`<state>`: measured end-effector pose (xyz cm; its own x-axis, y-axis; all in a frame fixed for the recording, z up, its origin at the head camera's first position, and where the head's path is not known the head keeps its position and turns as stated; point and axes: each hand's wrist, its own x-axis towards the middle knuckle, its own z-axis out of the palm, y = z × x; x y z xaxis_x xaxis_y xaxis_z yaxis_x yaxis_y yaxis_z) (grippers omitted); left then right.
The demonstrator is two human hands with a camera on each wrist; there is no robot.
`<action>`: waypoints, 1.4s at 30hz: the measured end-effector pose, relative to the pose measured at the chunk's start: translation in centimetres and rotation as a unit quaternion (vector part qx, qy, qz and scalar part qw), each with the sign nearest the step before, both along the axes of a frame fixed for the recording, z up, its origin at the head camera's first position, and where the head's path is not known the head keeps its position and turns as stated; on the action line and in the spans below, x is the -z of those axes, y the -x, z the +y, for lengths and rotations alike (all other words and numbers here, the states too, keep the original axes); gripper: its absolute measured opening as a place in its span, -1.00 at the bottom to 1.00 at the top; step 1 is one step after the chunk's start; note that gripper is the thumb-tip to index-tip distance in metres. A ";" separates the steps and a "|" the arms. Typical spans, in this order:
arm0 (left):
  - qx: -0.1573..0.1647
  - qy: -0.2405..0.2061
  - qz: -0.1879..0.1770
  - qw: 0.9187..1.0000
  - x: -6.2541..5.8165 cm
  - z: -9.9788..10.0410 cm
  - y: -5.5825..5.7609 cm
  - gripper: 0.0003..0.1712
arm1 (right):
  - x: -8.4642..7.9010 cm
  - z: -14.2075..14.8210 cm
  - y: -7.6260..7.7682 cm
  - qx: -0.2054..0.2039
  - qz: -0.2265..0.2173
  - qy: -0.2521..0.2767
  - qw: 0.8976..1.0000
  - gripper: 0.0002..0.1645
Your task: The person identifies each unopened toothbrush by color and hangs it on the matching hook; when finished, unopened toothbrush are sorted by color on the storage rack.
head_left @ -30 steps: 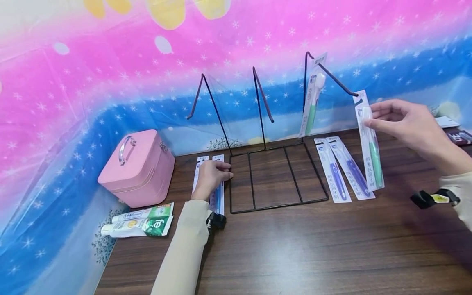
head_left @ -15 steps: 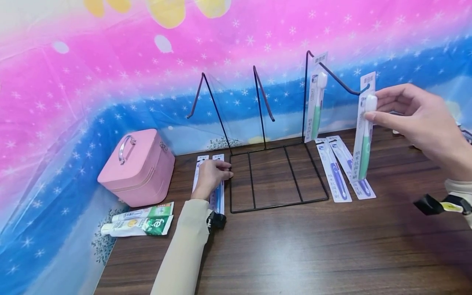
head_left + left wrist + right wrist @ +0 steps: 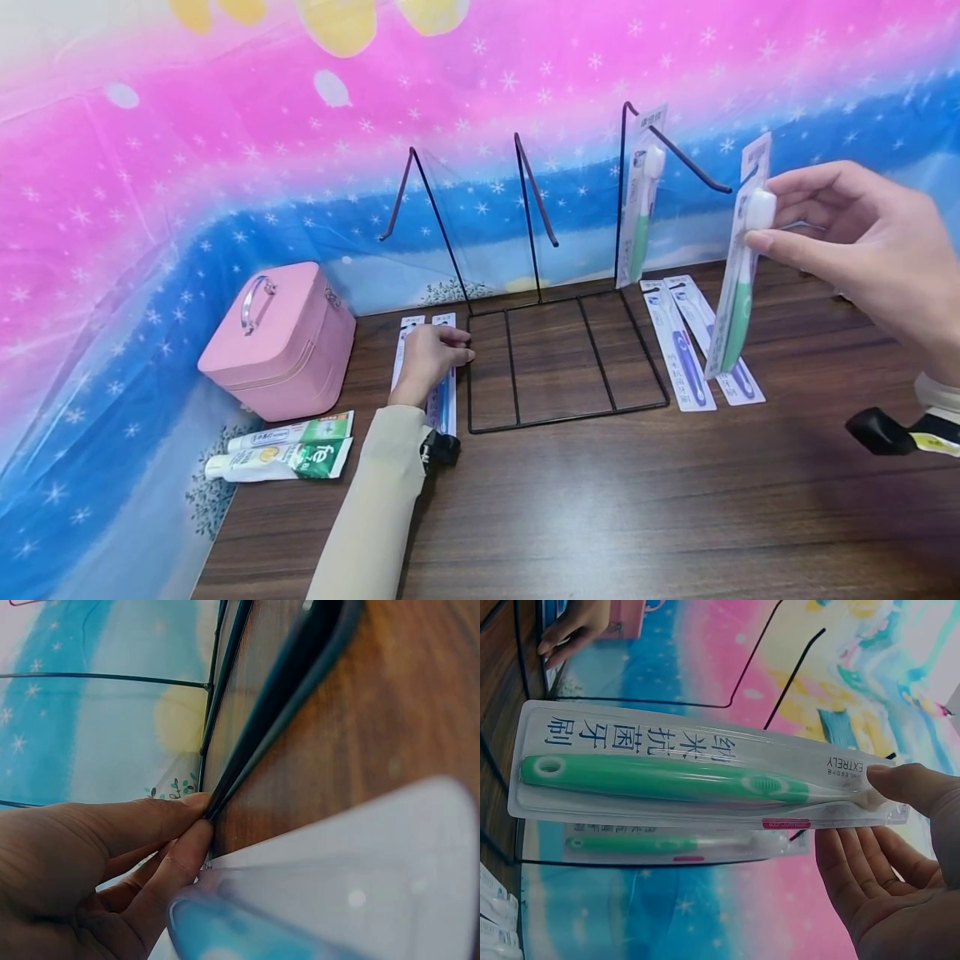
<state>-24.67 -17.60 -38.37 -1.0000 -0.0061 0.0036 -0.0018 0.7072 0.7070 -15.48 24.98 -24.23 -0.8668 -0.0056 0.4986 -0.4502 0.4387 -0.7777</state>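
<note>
My right hand (image 3: 873,242) pinches a packaged green toothbrush (image 3: 738,300) between thumb and fingers near its head end. The pack hangs tilted, just right of the tip of the rack's right hook (image 3: 693,167). Another packaged green toothbrush (image 3: 642,217) hangs farther back on that hook; it also shows behind the held pack (image 3: 660,778) in the right wrist view. With thumb and forefinger, my left hand (image 3: 431,362) pinches the left side of the black wire rack (image 3: 562,419), seen close up in the left wrist view. Packaged blue toothbrushes (image 3: 448,404) lie under and beside that hand.
Two packaged purple toothbrushes (image 3: 681,350) lie on the wooden table (image 3: 570,517) right of the rack. A pink case (image 3: 281,342) and two toothpaste tubes (image 3: 281,458) are at the left. The rack's other two hooks (image 3: 536,196) point forward. A patterned cloth (image 3: 480,100) covers the back.
My right hand has raised the green toothbrush pack from below the hook tip, its lower end swinging left, then moved slightly right of the tip. The left hand stays on the rack.
</note>
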 end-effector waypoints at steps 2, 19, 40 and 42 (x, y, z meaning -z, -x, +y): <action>0.001 0.001 0.002 1.000 0.0 0.0 0.0 -0.75 | -0.2 -0.3 -0.2 -0.004 0.002 -0.003 1.000 -0.43; 0.000 0.003 0.004 1.000 0.1 0.2 0.0 -0.75 | 0.2 -1.5 -0.3 -0.034 0.024 -0.032 0.999 -0.42; 0.000 0.001 0.000 1.000 0.0 0.0 0.1 -0.76 | 0.5 -3.3 3.5 -0.024 0.041 -0.014 0.999 -0.44; 0.000 0.000 0.001 1.000 0.1 0.0 0.1 -0.76 | 0.6 -3.4 3.8 -0.020 0.043 -0.017 0.999 -0.45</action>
<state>-24.74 -17.55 -38.45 -1.0000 -0.0070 0.0056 -0.0010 0.7078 0.7064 -19.33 21.56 -24.79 -0.8198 -0.0572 0.5698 -0.5319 0.4446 -0.7207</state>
